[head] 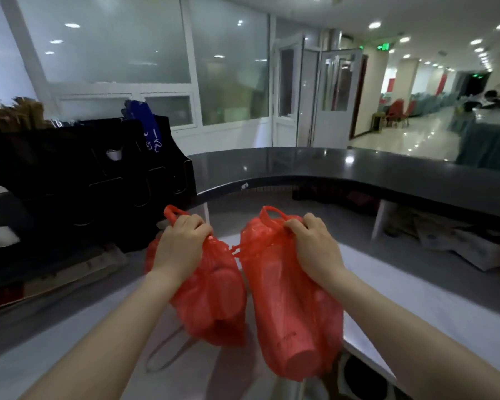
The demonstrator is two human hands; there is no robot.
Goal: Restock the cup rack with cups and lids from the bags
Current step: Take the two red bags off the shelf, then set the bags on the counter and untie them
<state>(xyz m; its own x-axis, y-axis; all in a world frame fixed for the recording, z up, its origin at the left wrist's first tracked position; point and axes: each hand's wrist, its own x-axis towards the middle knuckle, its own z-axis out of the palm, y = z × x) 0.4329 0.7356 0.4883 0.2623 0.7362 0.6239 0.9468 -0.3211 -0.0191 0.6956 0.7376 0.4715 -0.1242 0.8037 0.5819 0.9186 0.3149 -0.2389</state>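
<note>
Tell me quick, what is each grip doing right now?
Left grip: closed on the handles of the left red plastic bag.
Right grip: closed on the handles of the right red plastic bag.

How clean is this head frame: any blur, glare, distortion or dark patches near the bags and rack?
Head view: wide-angle distortion bends the dark counter; the black cup rack is underexposed, its slots hard to read; ceiling lights glare on the counter and the glass wall; the left red bag and right red bag look fairly sharp.
</note>
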